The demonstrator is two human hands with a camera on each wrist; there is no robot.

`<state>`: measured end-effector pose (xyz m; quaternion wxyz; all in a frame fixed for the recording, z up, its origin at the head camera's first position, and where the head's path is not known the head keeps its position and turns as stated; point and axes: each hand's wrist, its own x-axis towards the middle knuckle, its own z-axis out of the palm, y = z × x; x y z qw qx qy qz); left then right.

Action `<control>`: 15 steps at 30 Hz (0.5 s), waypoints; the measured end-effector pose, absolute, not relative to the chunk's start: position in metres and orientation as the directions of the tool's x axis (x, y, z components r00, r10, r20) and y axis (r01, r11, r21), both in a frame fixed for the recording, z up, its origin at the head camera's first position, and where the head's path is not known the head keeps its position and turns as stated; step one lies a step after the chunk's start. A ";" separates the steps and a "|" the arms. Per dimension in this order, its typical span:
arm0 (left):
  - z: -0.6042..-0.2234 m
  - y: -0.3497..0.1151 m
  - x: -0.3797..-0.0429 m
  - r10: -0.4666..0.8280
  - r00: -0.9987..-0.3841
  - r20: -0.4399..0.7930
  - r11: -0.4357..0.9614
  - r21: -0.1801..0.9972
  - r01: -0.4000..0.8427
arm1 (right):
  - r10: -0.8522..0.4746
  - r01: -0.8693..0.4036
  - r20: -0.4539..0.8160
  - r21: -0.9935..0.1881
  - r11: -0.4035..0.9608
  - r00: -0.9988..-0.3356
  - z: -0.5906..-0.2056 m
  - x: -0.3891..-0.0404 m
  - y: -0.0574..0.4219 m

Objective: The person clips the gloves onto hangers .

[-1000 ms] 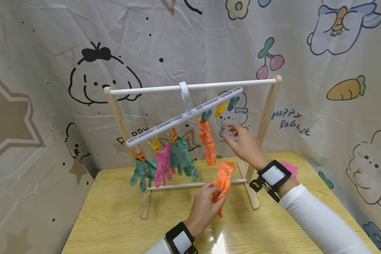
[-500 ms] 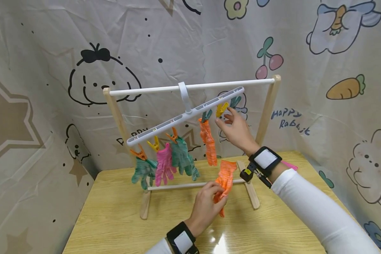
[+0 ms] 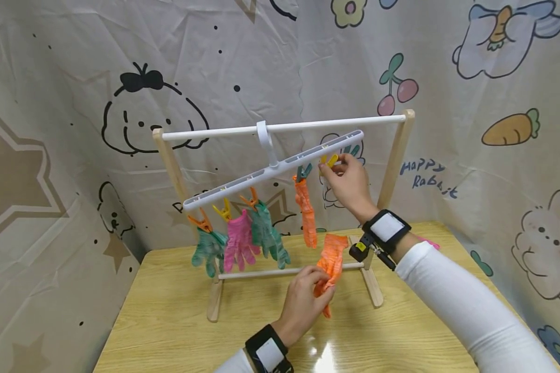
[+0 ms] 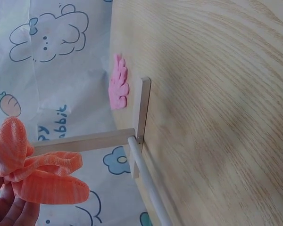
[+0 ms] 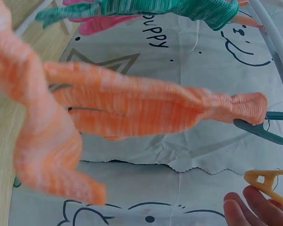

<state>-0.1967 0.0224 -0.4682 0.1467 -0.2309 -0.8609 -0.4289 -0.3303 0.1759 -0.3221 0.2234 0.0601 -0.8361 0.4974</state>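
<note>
My left hand (image 3: 301, 298) pinches an orange knit glove (image 3: 331, 256) by its finger end, cuff pointing up, above the table. The left wrist view shows the same orange glove (image 4: 52, 176) bunched at my fingertips. My right hand (image 3: 350, 181) is raised to the grey hanger (image 3: 280, 168) and pinches a yellow clothespin (image 3: 331, 160) near its right end. In the right wrist view the yellow clothespin (image 5: 264, 183) lies by my fingertips, partly out of frame. Just left of it, another orange glove (image 3: 305, 212) hangs from a green clothespin (image 3: 303, 172).
Green gloves (image 3: 268, 230) and a pink glove (image 3: 239, 241) hang from clothespins on the hanger's left half. The hanger hooks over a white rail (image 3: 331, 123) on a wooden stand (image 3: 396, 155). A pink glove (image 4: 119, 84) lies on the table (image 3: 168, 311) at the right.
My right hand has moved up and left to the yellow clothespin and taken hold of it. The hanger has swung slightly. My left hand stays almost still with the orange glove.
</note>
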 end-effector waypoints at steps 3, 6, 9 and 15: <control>-0.468 0.023 -0.197 0.266 -0.843 0.468 0.526 0.663 0.534 | 0.144 -0.357 0.492 -0.774 0.523 -0.858 -0.321 -0.329 0.176; -0.466 0.023 -0.197 0.262 -0.836 0.482 0.525 0.656 0.542 | 0.151 -0.389 0.555 -0.727 0.566 -0.818 -0.321 -0.326 0.177; -0.466 0.024 -0.197 0.260 -0.831 0.492 0.520 0.654 0.550 | 0.146 -0.406 0.590 -0.694 0.595 -0.794 -0.321 -0.322 0.178; -0.464 0.025 -0.199 0.251 -0.822 0.511 0.502 0.658 0.561 | 0.153 -0.402 0.605 -0.676 0.617 -0.782 -0.323 -0.311 0.176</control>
